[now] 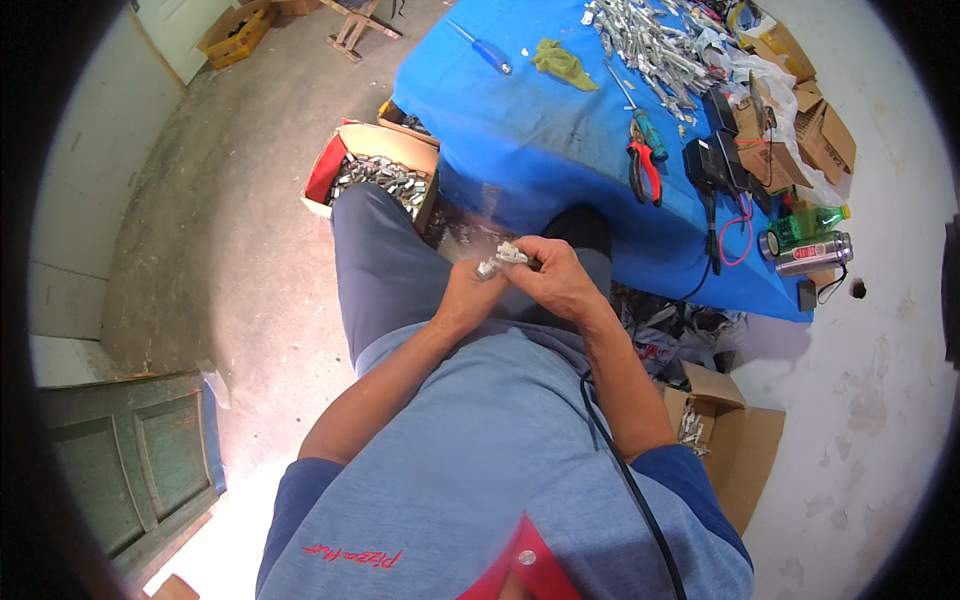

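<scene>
Here, hands (520,280) pinch metal part (503,258) — table edge (560,225) near.

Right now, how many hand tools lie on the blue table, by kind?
Screwdrivers: 2 (second one, green handle)
Pliers, red handles: 1
Total: 3, all on the blue table.

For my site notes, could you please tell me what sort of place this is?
Probably a small, informal workshop. A blue-covered table carries a heap of small metal parts and red-handled pliers, and an open cardboard box of similar parts sits on the bare concrete floor.
</scene>
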`<state>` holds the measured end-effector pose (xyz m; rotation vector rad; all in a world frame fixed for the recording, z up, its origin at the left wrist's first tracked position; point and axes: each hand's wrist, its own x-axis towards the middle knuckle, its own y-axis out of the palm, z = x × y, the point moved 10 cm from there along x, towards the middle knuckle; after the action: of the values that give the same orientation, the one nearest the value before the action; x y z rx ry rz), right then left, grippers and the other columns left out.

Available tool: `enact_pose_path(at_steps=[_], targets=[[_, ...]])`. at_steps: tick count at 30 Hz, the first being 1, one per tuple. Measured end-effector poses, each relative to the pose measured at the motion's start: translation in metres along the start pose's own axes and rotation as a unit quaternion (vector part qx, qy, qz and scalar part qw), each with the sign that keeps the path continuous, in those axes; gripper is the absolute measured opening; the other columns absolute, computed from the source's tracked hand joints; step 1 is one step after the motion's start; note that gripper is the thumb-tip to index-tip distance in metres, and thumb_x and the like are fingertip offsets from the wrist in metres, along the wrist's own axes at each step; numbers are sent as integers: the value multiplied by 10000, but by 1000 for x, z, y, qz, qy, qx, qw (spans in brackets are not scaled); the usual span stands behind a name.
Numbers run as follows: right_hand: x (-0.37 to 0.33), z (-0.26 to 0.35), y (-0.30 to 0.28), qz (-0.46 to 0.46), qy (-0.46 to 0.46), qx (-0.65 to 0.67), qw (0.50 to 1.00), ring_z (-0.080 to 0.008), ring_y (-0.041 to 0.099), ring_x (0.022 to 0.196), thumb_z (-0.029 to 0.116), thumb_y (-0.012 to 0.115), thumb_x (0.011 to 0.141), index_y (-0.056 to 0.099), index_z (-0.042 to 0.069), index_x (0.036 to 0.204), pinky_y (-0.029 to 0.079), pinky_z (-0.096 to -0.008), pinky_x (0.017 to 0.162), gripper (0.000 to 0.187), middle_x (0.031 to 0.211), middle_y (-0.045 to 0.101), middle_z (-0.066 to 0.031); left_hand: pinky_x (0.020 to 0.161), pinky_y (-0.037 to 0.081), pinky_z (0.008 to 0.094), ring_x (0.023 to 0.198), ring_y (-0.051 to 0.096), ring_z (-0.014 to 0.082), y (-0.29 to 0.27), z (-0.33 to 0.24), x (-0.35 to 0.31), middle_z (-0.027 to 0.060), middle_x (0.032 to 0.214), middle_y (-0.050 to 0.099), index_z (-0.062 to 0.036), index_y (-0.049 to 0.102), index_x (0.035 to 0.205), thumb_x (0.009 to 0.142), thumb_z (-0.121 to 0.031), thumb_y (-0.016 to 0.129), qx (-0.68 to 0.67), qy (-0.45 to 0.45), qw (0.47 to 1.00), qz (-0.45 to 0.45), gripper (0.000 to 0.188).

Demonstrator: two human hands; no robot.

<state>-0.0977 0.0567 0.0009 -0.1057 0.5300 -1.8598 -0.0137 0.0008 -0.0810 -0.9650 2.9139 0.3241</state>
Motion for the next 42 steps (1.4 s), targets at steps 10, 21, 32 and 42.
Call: enact_pose_path(at_steps=[10,21,32,42], targets=[[2,-3,-7,-32,-50,10,998,-140,557,774,145,605,912,608,-43,1055,474,-319,704,237,835,642,-115,501,313,228,593,410,20,18,-12,-3,-85,672,489,-99,581,792,949,-219,613,-1,-19,998,60,201],[-11,19,-18,-89,-113,-47,988,-128,575,725,140,614,924,621,-29,951,477,-311,668,171,775,631,-47,594,448,338,664,566,128,19,-2,-2,43,715,626,5,651,859,909,-279,626,72,-26,995,66,290],[-11,-55,1,-99,36,346,933,-55,504,687,159,625,943,629,26,891,416,-224,623,143,777,595,14,489,371,310,531,457,79,12,-21,-1,25,562,544,9,668,790,901,-170,609,185,24,982,-30,219],[-32,-13,-19,-164,-71,77,981,-115,561,743,118,656,911,641,10,947,447,-262,665,114,820,623,-21,514,419,367,509,519,187,8,-38,-7,158,596,591,38,661,809,846,-166,696,264,83,959,-64,210]])
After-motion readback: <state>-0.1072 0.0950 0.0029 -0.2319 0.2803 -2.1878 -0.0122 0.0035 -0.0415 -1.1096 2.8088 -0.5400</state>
